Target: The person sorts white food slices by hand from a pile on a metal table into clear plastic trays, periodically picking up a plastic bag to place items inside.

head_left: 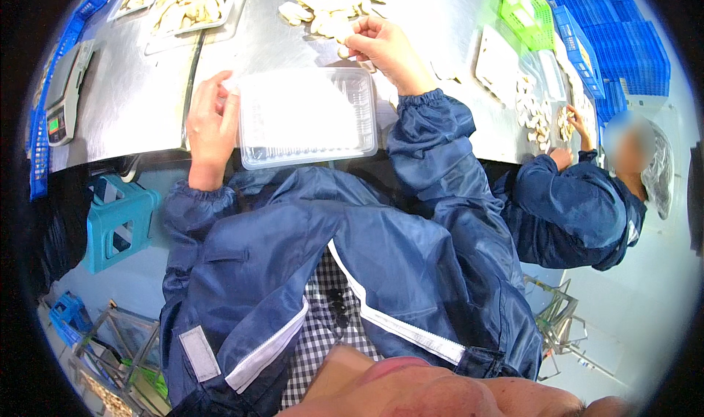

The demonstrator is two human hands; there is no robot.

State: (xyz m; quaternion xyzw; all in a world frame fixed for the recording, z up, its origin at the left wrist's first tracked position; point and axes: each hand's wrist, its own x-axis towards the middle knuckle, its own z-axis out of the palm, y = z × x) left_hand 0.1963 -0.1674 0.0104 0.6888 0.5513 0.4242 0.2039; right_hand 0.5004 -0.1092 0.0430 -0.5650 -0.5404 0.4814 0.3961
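Note:
An empty clear plastic tray [308, 112] lies at the steel table's near edge. My left hand [211, 127] is beside its left side, fingers loosely bent and apart, with nothing visible in them. Behind the tray is a loose pile of pale sliced pieces, perhaps mushroom [323, 6]. My right hand [378, 54] is at the pile's near edge, thumb and fingers pinched on a pale slice [345, 51].
Filled trays [191, 6] stand back left, a scale [62, 116] at the left. Green [524, 13] and stacked blue crates [616, 50] are at the right, where a co-worker [572, 211] handles slices [532, 109]. A teal stool [110, 237] sits below left.

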